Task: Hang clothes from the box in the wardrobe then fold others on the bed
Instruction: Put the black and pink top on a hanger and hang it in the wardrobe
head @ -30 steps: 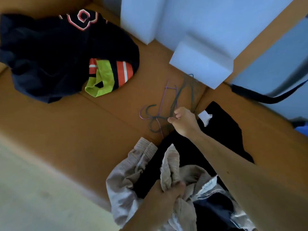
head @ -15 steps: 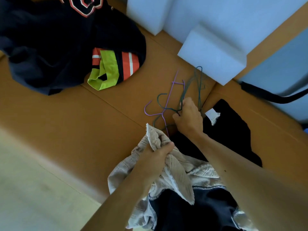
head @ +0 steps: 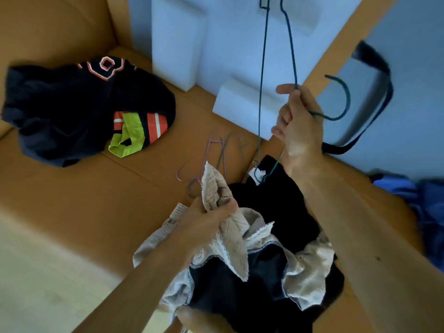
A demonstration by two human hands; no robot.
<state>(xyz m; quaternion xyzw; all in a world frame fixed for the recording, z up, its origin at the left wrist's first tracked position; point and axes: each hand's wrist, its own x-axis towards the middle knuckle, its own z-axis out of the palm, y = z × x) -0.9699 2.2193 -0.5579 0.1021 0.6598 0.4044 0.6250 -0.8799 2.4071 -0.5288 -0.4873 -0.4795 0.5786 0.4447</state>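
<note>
Two hands are in view over the open box (head: pixel 72 188), both occupied. The right hand (head: pixel 298 131) has its fingers curled round the neck of a teal wire hanger (head: pixel 348 99) and holds it up clear of the box floor. The hook sticks out to the right of the fist and the frame runs up past the top edge of view. The frame's lower corner hangs in line with the white label (head: pixel 260 173) of a black garment (head: pixel 271 203); I cannot tell whether it touches. The left hand (head: pixel 209 212) is clenched on a bunch of beige lace cloth (head: pixel 230 239). One end of the cloth stands up above the fist. The rest drapes down over dark fabric with pale stitching, and I cannot tell whether the two are one piece. The black garment lies in the box's right corner, between the two forearms. Several spare hangers (head: pixel 211 143), one of them purple, lie flat on the cardboard just beyond the left fist, partly hidden by the lace. A dark jersey (head: pixel 67 109) with orange, white and neon-yellow bands sits crumpled at the far left of the box, well apart from the hands. White foam blocks (head: pixel 177 44) stand against the far wall, with a smaller block (head: pixel 240 102) behind the hanger wire. Outside the box on the right are a black strap (head: pixel 384 97) and some blue cloth (head: pixel 406 195). Pale flooring shows at lower left.
</note>
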